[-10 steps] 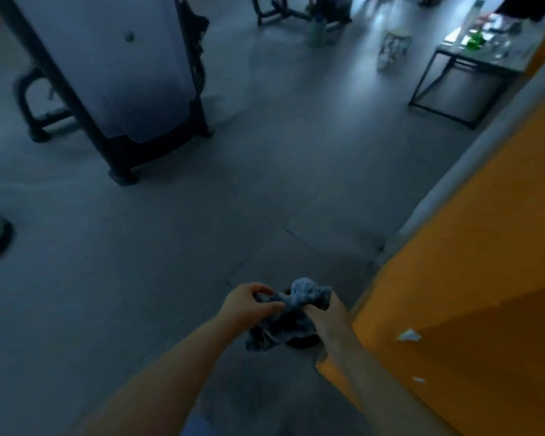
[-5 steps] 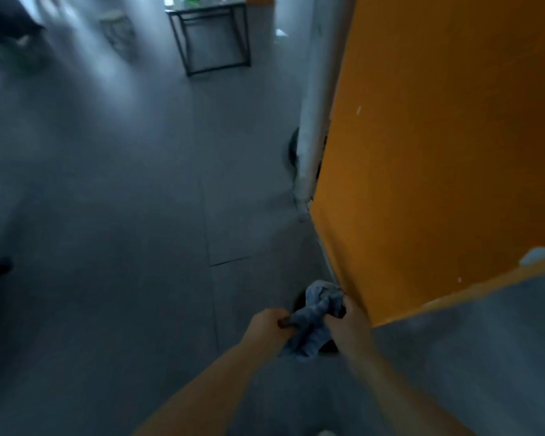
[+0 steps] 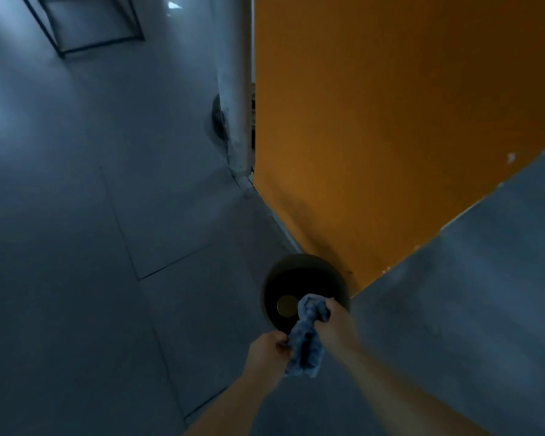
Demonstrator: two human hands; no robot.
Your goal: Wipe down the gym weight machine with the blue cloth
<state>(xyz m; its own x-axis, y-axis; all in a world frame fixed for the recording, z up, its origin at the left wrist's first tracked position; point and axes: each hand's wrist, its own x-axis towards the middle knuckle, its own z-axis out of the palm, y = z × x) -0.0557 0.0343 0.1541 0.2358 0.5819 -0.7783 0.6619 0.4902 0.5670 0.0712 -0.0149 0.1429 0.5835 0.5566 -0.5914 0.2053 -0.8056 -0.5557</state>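
Above the round black bucket (image 3: 306, 289), wringing the blue cloth (image 3: 307, 336): left hand (image 3: 266, 352) and right hand (image 3: 335, 317) fingers gripping opposite ends. Weight machine out of view; likely needing carrying over next.

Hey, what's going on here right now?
A person holds a bunched blue cloth with both hands: the left hand grips its lower end, the right hand its upper end. They stand over a dark round bin beside an orange wall. No weight machine is in view.
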